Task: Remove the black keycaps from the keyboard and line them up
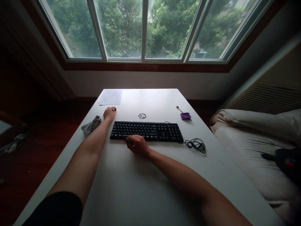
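A black keyboard [147, 131] lies across the middle of the white table [145, 188]. My left hand [109, 113] reaches past the keyboard's far left corner, fingers curled round a small dark object with a red tip [114, 110]. My right hand [137, 145] rests at the keyboard's near edge, closed in a pinch on a thin dark tool [128, 140] that touches the front row of keys.
A grey cloth [91, 125] lies at the table's left edge. A paper sheet [110, 96] sits at the far left. A small ring-shaped item [142, 116], a purple cloth [185, 115] with a small brush [179, 109], and the coiled cable [196, 145] lie right. A bed [258, 147] stands at right.
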### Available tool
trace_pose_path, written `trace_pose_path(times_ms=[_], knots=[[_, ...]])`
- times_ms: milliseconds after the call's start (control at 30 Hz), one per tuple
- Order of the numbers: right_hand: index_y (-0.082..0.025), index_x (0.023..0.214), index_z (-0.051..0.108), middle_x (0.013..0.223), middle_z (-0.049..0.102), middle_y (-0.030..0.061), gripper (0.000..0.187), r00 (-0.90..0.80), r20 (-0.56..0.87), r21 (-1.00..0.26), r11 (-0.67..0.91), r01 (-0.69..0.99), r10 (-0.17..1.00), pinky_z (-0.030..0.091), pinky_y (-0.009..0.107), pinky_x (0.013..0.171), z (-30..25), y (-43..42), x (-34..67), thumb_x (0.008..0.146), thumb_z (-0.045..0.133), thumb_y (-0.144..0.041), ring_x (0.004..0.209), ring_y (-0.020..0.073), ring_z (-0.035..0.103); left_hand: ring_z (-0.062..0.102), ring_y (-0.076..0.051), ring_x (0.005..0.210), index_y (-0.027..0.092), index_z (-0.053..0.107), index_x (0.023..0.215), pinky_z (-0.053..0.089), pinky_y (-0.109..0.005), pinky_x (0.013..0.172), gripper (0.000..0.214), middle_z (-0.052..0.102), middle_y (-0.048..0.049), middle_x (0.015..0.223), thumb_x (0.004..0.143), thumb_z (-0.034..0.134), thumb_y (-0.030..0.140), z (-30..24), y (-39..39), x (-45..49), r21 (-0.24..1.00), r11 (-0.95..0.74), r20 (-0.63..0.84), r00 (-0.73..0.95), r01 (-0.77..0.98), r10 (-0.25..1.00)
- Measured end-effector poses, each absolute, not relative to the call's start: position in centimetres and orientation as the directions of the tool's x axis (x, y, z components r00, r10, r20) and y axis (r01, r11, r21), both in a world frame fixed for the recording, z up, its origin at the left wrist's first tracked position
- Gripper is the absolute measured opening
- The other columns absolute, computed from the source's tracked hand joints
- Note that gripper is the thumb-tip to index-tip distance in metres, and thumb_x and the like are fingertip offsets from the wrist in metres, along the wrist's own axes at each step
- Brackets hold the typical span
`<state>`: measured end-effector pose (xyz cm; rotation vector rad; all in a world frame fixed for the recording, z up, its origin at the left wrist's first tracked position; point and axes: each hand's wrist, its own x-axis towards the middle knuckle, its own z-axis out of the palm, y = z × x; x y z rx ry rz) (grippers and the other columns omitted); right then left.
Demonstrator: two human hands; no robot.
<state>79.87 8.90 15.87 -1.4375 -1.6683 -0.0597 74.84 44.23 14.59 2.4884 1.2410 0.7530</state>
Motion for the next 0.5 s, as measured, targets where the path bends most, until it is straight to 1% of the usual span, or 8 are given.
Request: trace_pose_path(times_ms=[100,167,267,400,467,500], knots=[[-0.021,0.095,0.068,0.072,0.070,0.0003,0.010,0.098,0.628,-0.496,0.300,0.815,0.772,0.048,0.025,0.071,15.9,8.8,79.9,0.089,0.060,-0.020,0.068,0.0144,0.065,0.062,-0.021,0.091,0.026,0.071,0.121,0.048,-0.032,0.086,0.034,0.066,-0.0071,0.106,0.088,0.062,0.023,14.6,44.1,74.7,0.445,-0.604,0.343,0.497,0.661,0.797],[-0.021,0.095,0.068,0.073,0.070,0.0007,0.010,0.105,0.619,-0.498,0.286,0.818,0.779,0.048,0.025,0.072,16.0,8.8,79.9,0.089,0.060,-0.020,0.068,0.0145,0.065,0.062,-0.021,0.090,0.025,0.069,0.122,0.048,-0.031,0.085,0.035,0.066,-0.0068,0.107,0.087,0.062,0.021,14.6,43.8,74.7,0.450,-0.601,0.345,0.492,0.661,0.799],[-0.021,0.095,0.068,0.073,0.070,0.0006,0.010,0.107,0.611,-0.505,0.282,0.816,0.785,0.048,0.025,0.072,16.2,8.7,79.8,0.089,0.060,-0.020,0.068,0.0143,0.065,0.061,-0.021,0.091,0.024,0.069,0.116,0.048,-0.031,0.084,0.031,0.065,-0.0070,0.107,0.086,0.062,0.017,14.8,43.1,74.6,0.458,-0.595,0.355,0.478,0.660,0.803],[-0.022,0.095,0.068,0.071,0.067,0.0000,0.010,0.113,0.608,-0.526,0.293,0.798,0.786,0.048,0.025,0.070,16.2,8.8,79.9,0.089,0.059,-0.020,0.065,0.0138,0.063,0.062,-0.023,0.097,0.022,0.069,0.107,0.048,-0.034,0.088,0.026,0.067,-0.0090,0.106,0.086,0.057,0.013,14.9,41.4,74.1,0.469,-0.595,0.386,0.454,0.653,0.803],[-0.022,0.094,0.067,0.073,0.067,0.0008,0.009,0.132,0.614,-0.545,0.297,0.784,0.778,0.049,0.026,0.073,16.2,8.8,80.1,0.089,0.060,-0.020,0.069,0.0148,0.063,0.064,-0.023,0.098,0.021,0.070,0.103,0.048,-0.034,0.090,0.025,0.069,-0.0089,0.105,0.085,0.055,0.012,14.9,40.4,73.4,0.518,-0.572,0.377,0.430,0.636,0.820],[-0.022,0.094,0.066,0.076,0.067,0.0018,0.008,0.155,0.621,-0.560,0.296,0.773,0.769,0.049,0.026,0.074,16.1,8.8,80.2,0.089,0.059,-0.020,0.071,0.0155,0.064,0.064,-0.023,0.098,0.021,0.070,0.101,0.048,-0.034,0.090,0.025,0.071,-0.0081,0.104,0.084,0.054,0.012,14.9,39.8,72.9,0.563,-0.550,0.363,0.414,0.617,0.835]])
